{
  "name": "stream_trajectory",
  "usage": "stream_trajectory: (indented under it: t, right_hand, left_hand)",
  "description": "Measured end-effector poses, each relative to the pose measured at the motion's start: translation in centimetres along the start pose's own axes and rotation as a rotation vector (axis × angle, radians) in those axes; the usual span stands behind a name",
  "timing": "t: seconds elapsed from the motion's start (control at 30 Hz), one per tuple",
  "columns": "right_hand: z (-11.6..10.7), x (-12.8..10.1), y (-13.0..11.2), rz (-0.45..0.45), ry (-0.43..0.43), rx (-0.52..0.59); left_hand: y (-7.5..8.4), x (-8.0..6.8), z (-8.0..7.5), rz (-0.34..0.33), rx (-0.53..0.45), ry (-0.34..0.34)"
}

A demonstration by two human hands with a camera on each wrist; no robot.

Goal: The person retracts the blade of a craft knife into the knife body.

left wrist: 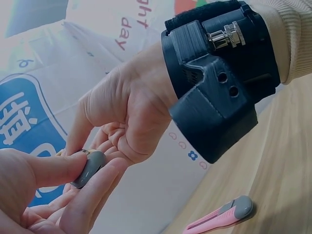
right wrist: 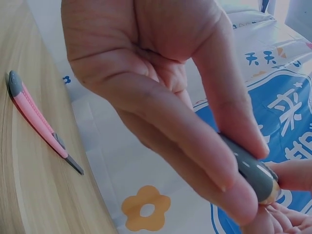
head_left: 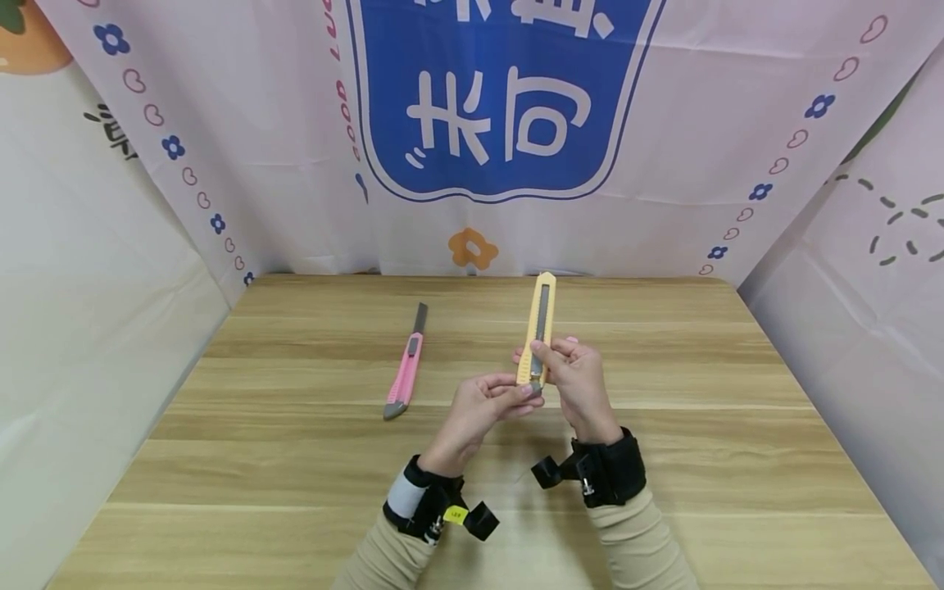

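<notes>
Right hand [head_left: 583,381] gripping yellow utility knife [head_left: 538,328], left hand [head_left: 479,406] apparently pinching its grey end cap [left wrist: 89,168], pink knife [head_left: 406,373] on table [head_left: 664,459]

Both forearms, in beige sleeves with black wrist straps, are raised from the lower centre of the head view. The left hand [head_left: 483,407] is held at centre frame, thumb and forefinger pinched together. The right hand [head_left: 577,378] is set just right of it, fingers [head_left: 549,354] curled, thumb extended upward.
</notes>
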State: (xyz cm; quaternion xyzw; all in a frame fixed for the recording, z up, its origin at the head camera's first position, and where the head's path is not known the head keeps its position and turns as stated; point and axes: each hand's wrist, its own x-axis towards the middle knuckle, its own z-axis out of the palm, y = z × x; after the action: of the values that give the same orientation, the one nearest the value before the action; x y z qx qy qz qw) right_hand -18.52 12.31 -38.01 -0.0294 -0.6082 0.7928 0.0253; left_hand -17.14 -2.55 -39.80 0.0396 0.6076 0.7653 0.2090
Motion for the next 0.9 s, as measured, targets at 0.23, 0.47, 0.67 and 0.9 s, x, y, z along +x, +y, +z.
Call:
stream_trajectory:
  t: [0.23,0.47,0.67,0.9]
  right_hand:
    - [-0.22,0.06,0.21,0.007,-0.007,-0.029]
    - [-0.34,0.09,0.06,0.017,-0.043,-0.029]
    - [-0.4,0.2,0.04,0.068,-0.076,-0.057]
    - [0.06,0.23,0.17,0.067,-0.086,-0.028]
  left_hand:
    - [-0.12,0.01,0.05,-0.004,-0.009,0.009]
    - [-0.02,0.11,0.09,-0.004,-0.002,0.019]
    - [0.08,0.06,0.05,0.006,0.0,0.03]
    - [0.17,0.04,0.1,0.016,-0.024,0.065]
